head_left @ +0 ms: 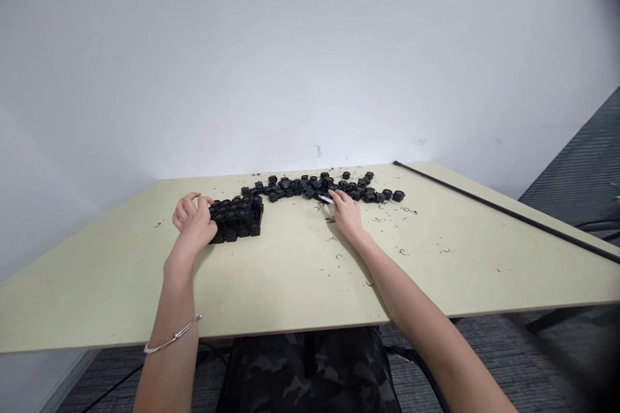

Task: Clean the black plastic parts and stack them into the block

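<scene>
My left hand (192,218) is at the left end of a neat stack of small black parts with round openings (237,214). Its fingers are bent, with thumb and forefinger closed against that end; what lies between them is hidden. In my right hand (346,211) is a slim, silver-coloured pointed tool, like a craft knife (327,199), its tip pointing left. The fingers are closed around it, at the front edge of a loose pile of similar black parts (290,187). A silver bracelet (173,339) is on my left wrist.
Thin black curls and shavings (402,251) are scattered over the pale table (281,284), mostly on the right. A long black rod (504,210) lies slantwise along the right side. A white wall (310,64) stands behind the table. Cables hang below the front edge.
</scene>
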Motion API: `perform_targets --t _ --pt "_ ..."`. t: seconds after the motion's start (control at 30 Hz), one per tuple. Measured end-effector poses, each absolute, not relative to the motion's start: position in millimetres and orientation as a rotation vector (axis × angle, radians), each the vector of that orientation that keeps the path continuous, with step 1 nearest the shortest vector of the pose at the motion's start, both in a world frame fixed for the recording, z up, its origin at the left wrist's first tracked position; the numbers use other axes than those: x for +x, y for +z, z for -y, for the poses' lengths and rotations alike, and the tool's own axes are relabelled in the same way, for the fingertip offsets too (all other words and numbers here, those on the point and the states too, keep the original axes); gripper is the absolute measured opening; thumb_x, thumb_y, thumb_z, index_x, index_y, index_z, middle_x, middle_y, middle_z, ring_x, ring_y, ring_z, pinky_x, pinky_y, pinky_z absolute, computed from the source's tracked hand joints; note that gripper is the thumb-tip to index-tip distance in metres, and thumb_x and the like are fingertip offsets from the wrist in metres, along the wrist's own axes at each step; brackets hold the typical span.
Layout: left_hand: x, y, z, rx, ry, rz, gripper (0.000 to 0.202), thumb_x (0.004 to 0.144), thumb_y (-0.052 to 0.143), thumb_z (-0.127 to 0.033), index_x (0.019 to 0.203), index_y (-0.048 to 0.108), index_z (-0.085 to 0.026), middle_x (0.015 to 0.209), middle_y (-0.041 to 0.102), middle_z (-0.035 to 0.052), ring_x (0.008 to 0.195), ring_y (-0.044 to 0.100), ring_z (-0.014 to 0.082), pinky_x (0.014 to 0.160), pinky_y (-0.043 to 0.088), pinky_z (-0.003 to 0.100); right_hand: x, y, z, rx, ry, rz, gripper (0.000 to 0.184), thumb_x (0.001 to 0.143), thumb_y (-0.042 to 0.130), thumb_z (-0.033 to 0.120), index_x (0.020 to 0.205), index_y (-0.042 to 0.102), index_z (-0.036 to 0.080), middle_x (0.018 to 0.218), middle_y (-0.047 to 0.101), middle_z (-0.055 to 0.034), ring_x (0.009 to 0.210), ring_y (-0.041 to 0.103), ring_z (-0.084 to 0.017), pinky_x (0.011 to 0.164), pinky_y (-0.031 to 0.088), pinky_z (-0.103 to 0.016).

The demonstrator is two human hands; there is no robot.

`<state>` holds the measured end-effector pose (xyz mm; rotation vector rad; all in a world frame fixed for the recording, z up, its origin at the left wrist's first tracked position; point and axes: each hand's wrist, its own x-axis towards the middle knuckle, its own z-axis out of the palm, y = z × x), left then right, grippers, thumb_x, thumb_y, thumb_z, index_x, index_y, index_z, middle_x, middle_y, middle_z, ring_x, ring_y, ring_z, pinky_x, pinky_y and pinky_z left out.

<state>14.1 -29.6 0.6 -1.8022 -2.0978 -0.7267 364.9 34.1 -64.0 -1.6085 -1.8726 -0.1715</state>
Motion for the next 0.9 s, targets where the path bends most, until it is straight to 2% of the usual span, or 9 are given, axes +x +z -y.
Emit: perform_targets --t 0.1,0.2,0.33,0.43,0.57,0.63,0.7,0.8,0.9 --pt "23.2 0.4 29.1 -1.830 -0.764 2.026 0.049 0.059 0.045 -0.004 0.105 0.044 -0.020 0.131 0.029 0.0129 0.130 0.019 0.0308 0.106 0.019 0.051 368.4 -73.4 -44.2 -1.706 -0.231 2.002 0.054 0.089 0.028 0.014 0.142 0.032 0.025 0.152 0.020 -0.0067 0.138 0.022 -0.025 0.107 0.019 -0.047" --pt "31.6 1.5 29.3 -1.822 -0.773 1.982 0.048 0.059 0.044 -0.004 0.105 0.044 -0.019 0.132 0.030 0.0134 0.131 0.019 0.0295 0.107 0.018 0.050 364.6 -78.3 -52.0 -1.700 -0.220 2.165 0.062 0.085 0.033 0.011 0.144 0.027 0.027 0.154 0.010 -0.0046 0.140 0.014 -0.023 0.109 0.012 -0.050" --pt "38.2 3.1 29.5 -1.785 -0.799 1.964 0.045 0.061 0.043 -0.003 0.103 0.045 -0.019 0.131 0.032 0.0125 0.131 0.020 0.0286 0.108 0.018 0.048 359.6 -76.6 -56.3 -1.721 -0.143 2.223 0.058 0.085 0.036 0.015 0.142 0.033 0.024 0.153 0.018 -0.0079 0.138 0.020 -0.023 0.109 0.012 -0.050" --pt "41.3 2.3 29.2 -1.782 -0.860 1.917 0.044 0.062 0.043 -0.003 0.103 0.046 -0.019 0.130 0.033 0.0126 0.131 0.021 0.0296 0.108 0.018 0.049 360.0 -74.0 -53.3 -1.700 -0.175 2.187 0.050 0.084 0.036 0.013 0.133 0.046 0.023 0.148 0.032 -0.0083 0.134 0.027 -0.025 0.109 0.014 -0.050" --pt "46.6 -2.0 27.1 -1.804 -0.938 1.817 0.045 0.061 0.042 -0.001 0.101 0.048 -0.019 0.128 0.037 0.0130 0.129 0.025 0.0296 0.106 0.020 0.050 361.1 -68.2 -45.3 -1.503 -0.227 2.195 0.041 0.085 0.035 0.010 0.117 0.058 0.022 0.126 0.053 -0.0097 0.113 0.048 -0.024 0.099 0.031 -0.041" --pt "50.0 -4.8 25.7 -1.835 -0.949 1.763 0.044 0.061 0.041 0.000 0.100 0.049 -0.019 0.126 0.039 0.0133 0.128 0.027 0.0294 0.106 0.021 0.051 359.1 -64.0 -40.4 -1.382 -0.169 2.247 0.039 0.087 0.033 0.010 0.115 0.058 0.019 0.117 0.056 -0.0104 0.100 0.054 -0.021 0.088 0.039 -0.035" --pt "53.8 -7.5 24.6 -1.874 -0.947 1.712 0.044 0.061 0.041 0.001 0.100 0.049 -0.019 0.126 0.041 0.0136 0.127 0.028 0.0290 0.105 0.021 0.050 354.3 -59.9 -34.2 -1.262 -0.124 2.309 0.038 0.087 0.033 0.009 0.116 0.057 0.018 0.113 0.057 -0.0101 0.094 0.055 -0.020 0.081 0.041 -0.031" --pt "59.8 -11.3 23.6 -1.929 -0.931 1.666 0.044 0.062 0.041 0.000 0.101 0.050 -0.019 0.125 0.043 0.0135 0.127 0.029 0.0288 0.105 0.022 0.050 342.1 -56.1 -22.4 -1.102 -0.084 2.440 0.040 0.088 0.035 0.010 0.121 0.055 0.021 0.113 0.057 -0.0092 0.093 0.055 -0.019 0.079 0.041 -0.030" --pt "65.2 -14.2 22.9 -1.967 -0.911 1.641 0.043 0.063 0.041 0.000 0.100 0.052 -0.020 0.124 0.046 0.0124 0.126 0.031 0.0294 0.105 0.022 0.050 327.7 -56.0 -10.0 -1.002 -0.028 2.566 0.038 0.090 0.040 0.021 0.126 0.051 0.024 0.106 0.057 -0.0088 0.089 0.056 -0.019 0.076 0.042 -0.029"
